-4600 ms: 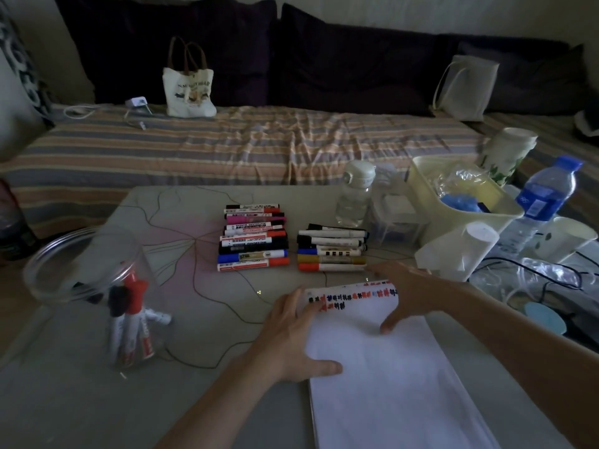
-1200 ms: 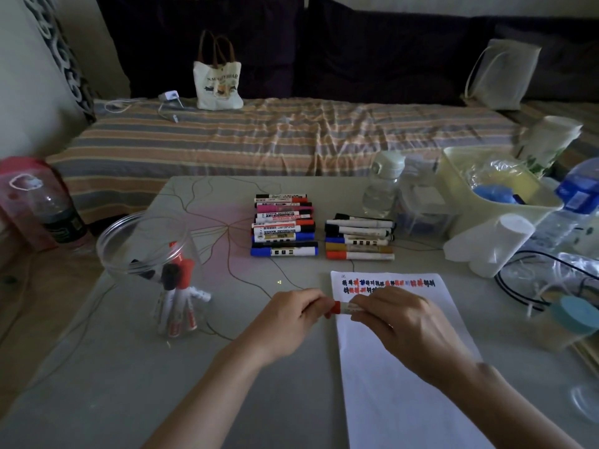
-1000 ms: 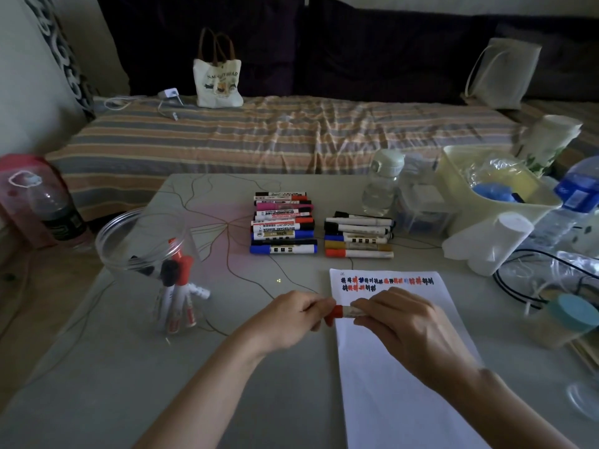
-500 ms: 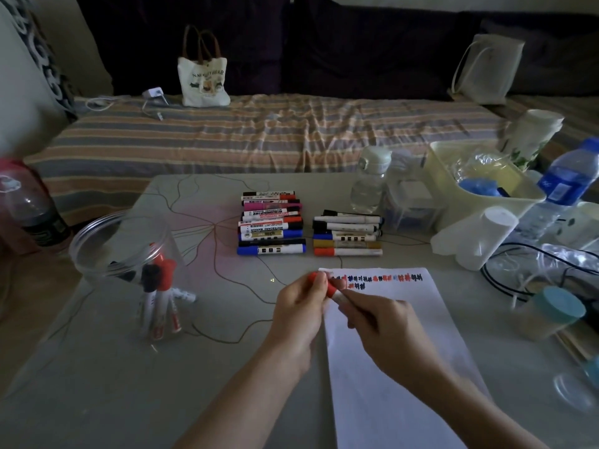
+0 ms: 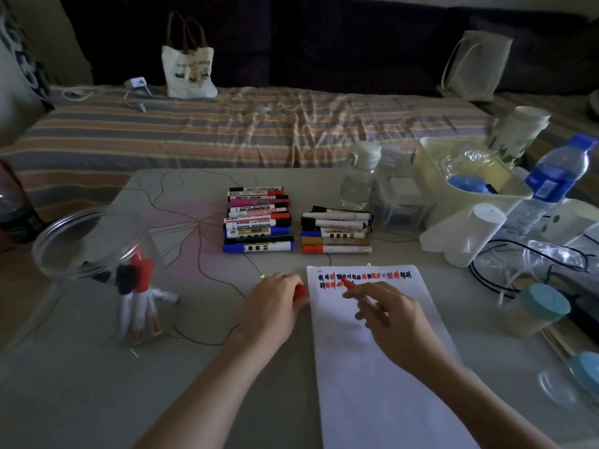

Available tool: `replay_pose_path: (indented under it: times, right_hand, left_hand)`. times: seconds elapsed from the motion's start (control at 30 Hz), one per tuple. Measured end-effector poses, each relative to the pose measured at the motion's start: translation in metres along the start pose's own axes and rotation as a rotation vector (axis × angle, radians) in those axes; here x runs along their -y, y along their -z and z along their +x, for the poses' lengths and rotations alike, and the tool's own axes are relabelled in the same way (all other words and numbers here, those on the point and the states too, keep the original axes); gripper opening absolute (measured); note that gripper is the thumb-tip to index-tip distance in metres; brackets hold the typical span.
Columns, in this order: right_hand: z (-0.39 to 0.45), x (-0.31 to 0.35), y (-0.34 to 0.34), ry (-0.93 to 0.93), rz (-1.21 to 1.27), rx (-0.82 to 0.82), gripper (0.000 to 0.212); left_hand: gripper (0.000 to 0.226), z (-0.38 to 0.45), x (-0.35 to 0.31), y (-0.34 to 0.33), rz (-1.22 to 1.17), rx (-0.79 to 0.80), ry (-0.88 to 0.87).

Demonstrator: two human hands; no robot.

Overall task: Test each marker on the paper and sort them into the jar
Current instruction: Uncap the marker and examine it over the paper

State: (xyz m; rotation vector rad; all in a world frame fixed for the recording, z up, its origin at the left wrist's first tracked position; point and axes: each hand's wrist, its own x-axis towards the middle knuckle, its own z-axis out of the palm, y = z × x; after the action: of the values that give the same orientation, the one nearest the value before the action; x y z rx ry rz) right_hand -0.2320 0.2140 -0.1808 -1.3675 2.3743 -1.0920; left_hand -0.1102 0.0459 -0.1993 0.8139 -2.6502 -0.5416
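My right hand point(image 5: 385, 315) grips an uncapped red marker point(image 5: 351, 286) over the paper point(image 5: 382, 367); my left hand point(image 5: 275, 303) holds its cap point(image 5: 300, 291). Few markers stand in the jar point(image 5: 107, 273); most wait on the counter point(image 5: 97, 384).

The marker point(image 5: 358, 294) pinched in the right hand's fingers point(image 5: 366, 294) is red at its tip, and the cap point(image 5: 300, 291) at the left hand's fingertips point(image 5: 291, 286) is the same red. Just beyond those fingers the white paper point(image 5: 382, 351) carries rows of black, red and blue marks. Farther out lie markers point(image 5: 259, 220) capped in red, pink, blue and black, with white barrels. The clear jar point(image 5: 97, 273) left of the fingers holds red and black caps. The table point(image 5: 97, 384) looks grey-beige, though the light is dim.
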Motion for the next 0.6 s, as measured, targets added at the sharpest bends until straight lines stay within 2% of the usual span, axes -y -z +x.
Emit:
replay_pose_path:
  times: [0.1, 0.23, 0.3, 0.33, 0.4, 0.5, 0.6]
  right_hand:
    - [0.007, -0.003, 0.01, -0.106, 0.148, -0.022, 0.04]
    - [0.016, -0.005, 0.029, -0.432, 0.923, -0.043, 0.054]
    - [0.019, -0.005, 0.039, -0.524, 1.138, -0.039, 0.052]
    - [0.02, -0.005, 0.041, -0.528, 1.167, -0.029, 0.045]
    - [0.02, -0.005, 0.038, -0.495, 1.059, -0.012, 0.033]
    - [0.018, -0.009, 0.026, -0.422, 0.632, -0.056, 0.013]
    - [0.026, -0.015, 0.017, -0.366, 0.382, -0.117, 0.006]
  left_hand:
    - [0.027, 0.005, 0.002, -0.003, 0.012, -0.008, -0.003]
    - [0.045, 0.009, -0.001, -0.009, 0.026, 0.02, -0.047]
    - [0.047, 0.008, -0.004, -0.011, 0.034, 0.054, -0.08]
    - [0.048, 0.008, -0.005, -0.012, 0.042, 0.073, -0.093]
    - [0.05, 0.007, -0.005, -0.013, 0.056, 0.095, -0.12]
    - [0.05, 0.007, -0.003, -0.014, 0.061, 0.083, -0.145]
    - [0.048, 0.007, -0.002, -0.016, 0.058, 0.084, -0.145]
